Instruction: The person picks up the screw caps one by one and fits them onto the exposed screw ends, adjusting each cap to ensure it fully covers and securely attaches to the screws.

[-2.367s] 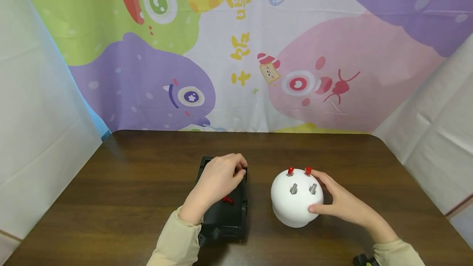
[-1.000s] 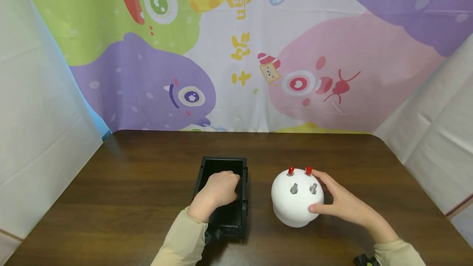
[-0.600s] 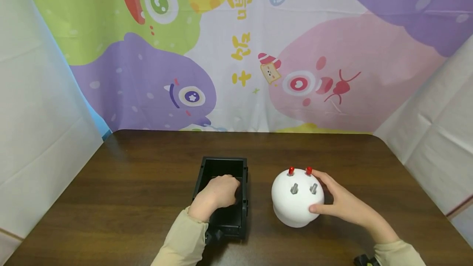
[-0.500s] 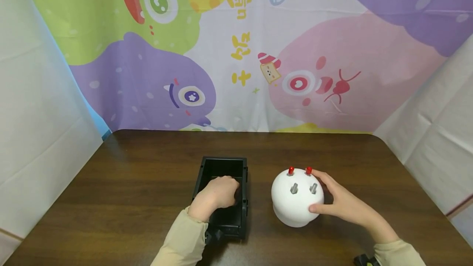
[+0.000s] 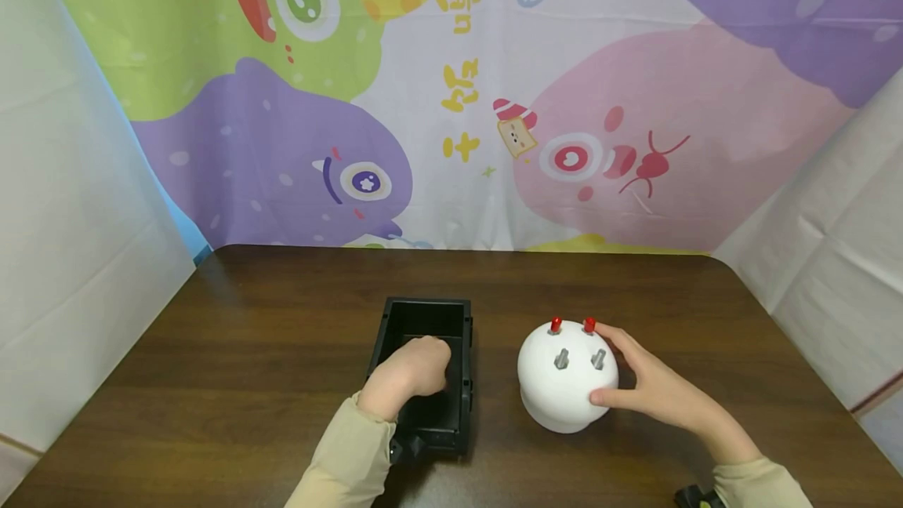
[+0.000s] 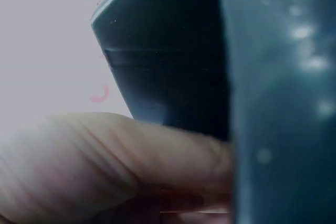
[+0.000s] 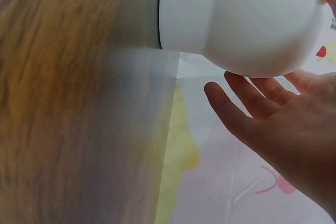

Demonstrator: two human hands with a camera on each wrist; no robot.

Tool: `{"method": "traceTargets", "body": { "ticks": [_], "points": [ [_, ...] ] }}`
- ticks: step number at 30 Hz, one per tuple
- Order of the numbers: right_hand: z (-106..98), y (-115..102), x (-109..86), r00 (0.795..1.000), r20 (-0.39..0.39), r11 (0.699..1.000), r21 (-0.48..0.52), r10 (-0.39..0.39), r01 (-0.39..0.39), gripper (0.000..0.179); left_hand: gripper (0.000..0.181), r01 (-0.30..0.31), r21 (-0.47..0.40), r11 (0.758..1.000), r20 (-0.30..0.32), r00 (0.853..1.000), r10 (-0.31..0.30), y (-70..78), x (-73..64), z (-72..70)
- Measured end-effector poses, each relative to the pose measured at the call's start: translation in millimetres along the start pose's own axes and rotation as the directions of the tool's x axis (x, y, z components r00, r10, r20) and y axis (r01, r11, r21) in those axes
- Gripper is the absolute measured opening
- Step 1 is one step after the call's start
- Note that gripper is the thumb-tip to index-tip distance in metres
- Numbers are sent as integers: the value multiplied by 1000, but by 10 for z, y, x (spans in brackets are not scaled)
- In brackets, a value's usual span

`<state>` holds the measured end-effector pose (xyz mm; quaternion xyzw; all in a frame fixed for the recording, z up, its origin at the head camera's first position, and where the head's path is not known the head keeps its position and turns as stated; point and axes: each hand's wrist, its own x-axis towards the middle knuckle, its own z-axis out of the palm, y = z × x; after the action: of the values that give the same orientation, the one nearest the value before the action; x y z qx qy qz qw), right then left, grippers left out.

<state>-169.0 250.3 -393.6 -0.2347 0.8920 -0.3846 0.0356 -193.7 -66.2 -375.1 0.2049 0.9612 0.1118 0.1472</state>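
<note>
My left hand (image 5: 416, 365) reaches down into the black open box (image 5: 466, 422); its fingertips are hidden in the head view. In the left wrist view the thumb (image 6: 157, 153) lies close by the box wall, with a reddish patch under it that is too dark to make out. My right hand (image 5: 652, 379) holds the side of a white dome-shaped object (image 5: 557, 394), thumb in front and fingers behind. On its top stand two bare silver bolts (image 5: 561, 359) and two red caps (image 5: 589, 325) behind them. From the right wrist, the fingers (image 7: 252, 98) are seen against its curved side.
The brown wooden table (image 5: 233, 382) carries both things, the box left of the dome with a gap between. A small black object (image 5: 694, 497) lies by the right sleeve at the front edge. A printed cartoon curtain (image 5: 451, 202) hangs behind.
My left hand has gone lower into the box, and the red piece seen on the box floor earlier is out of sight. The right hand and the dome have stayed in place.
</note>
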Motion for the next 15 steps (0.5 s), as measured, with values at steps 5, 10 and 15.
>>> {"method": "traceTargets", "body": {
  "ticks": [5, 10, 15],
  "points": [
    [-2, 2, 2, 1000, -2, 1000, 2, 3, -3, 81, 18, 27, -8, 1000, -10, 1000, -27, 15, -18, -7],
    [-1, 2, 2, 1000, -1, 1000, 1, -3, 3, 81, 13, 26, -20, 999, -26, 999, -26, -12, -1, 14],
    [1, 0, 0, 1000, 1, 1000, 5, -5, 5, 81, 15, 2, -17, 1000, -86, 996, -4, -38, 1, 4]
  ]
}}
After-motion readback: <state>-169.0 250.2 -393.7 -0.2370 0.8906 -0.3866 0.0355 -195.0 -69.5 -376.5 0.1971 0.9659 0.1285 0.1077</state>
